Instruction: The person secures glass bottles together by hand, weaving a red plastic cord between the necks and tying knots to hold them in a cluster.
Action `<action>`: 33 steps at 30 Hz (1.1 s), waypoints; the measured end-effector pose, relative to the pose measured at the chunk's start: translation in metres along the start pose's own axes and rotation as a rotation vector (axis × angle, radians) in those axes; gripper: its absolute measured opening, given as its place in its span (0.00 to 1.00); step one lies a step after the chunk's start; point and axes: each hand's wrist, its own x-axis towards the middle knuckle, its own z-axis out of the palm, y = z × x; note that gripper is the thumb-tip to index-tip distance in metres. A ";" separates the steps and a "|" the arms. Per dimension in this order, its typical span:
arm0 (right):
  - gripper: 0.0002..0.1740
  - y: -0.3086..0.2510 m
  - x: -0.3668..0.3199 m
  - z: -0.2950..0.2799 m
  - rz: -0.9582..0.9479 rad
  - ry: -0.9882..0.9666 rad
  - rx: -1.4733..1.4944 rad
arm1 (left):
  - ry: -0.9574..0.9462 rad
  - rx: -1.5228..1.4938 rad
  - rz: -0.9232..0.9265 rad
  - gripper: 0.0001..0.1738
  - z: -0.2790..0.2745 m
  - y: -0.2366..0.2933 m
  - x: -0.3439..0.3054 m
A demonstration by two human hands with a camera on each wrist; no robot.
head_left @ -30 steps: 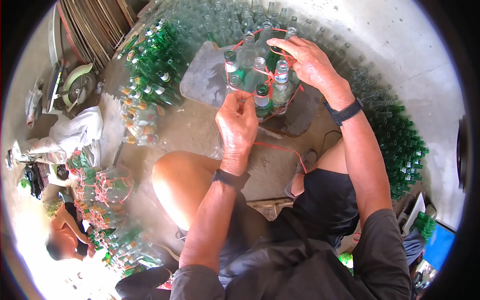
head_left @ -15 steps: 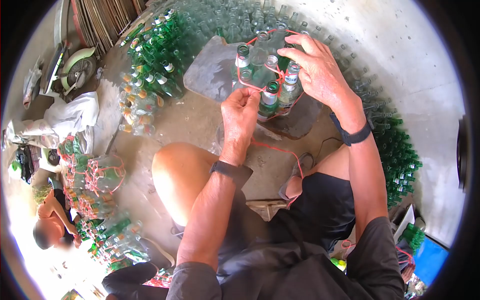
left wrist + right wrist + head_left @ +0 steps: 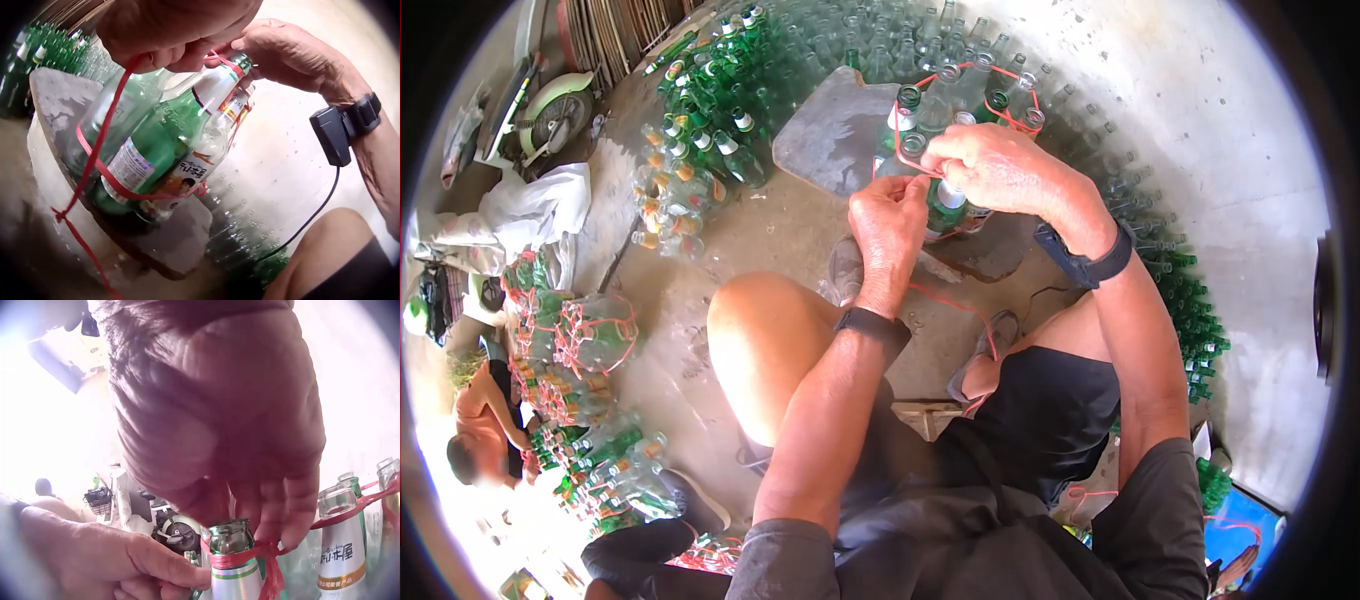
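A cluster of green and clear glass bottles stands upright on a grey stone slab [image 3: 825, 140], with red plastic string [image 3: 114, 115] around their necks and lower bodies. My left hand [image 3: 888, 228] pinches the string at the near side of the cluster. Close beside it, my right hand [image 3: 1012, 172] curls its fingers on the string at the neck of the nearest green bottle [image 3: 164, 140]. In the right wrist view, the string wraps this bottle's neck [image 3: 231, 540] just under the lip. A clear bottle with a printed label [image 3: 194, 169] stands alongside.
Many loose bottles [image 3: 730, 110] crowd the floor behind and along the right wall. String-tied bundles [image 3: 595, 335] stand at the left, near another person [image 3: 485, 415]. A wheel [image 3: 555, 125] and white sacking [image 3: 545, 215] lie further left. String trails across the floor by my foot.
My right hand has come from the far right side of the cluster down to the near bottle, beside my left hand. The left hand keeps its pinch on the string.
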 end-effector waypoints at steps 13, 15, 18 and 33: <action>0.11 0.001 0.005 -0.003 0.103 -0.216 0.069 | 0.001 0.078 -0.014 0.30 0.002 0.002 0.004; 0.12 -0.002 0.006 -0.006 0.113 -0.232 0.050 | 0.052 0.107 0.026 0.26 0.004 0.001 0.003; 0.12 -0.002 0.012 -0.007 0.116 -0.272 0.036 | 0.059 0.071 0.013 0.26 0.004 0.002 0.002; 0.06 -0.020 0.015 -0.019 -0.171 -0.205 -0.444 | 0.075 0.114 0.026 0.28 0.009 0.000 0.001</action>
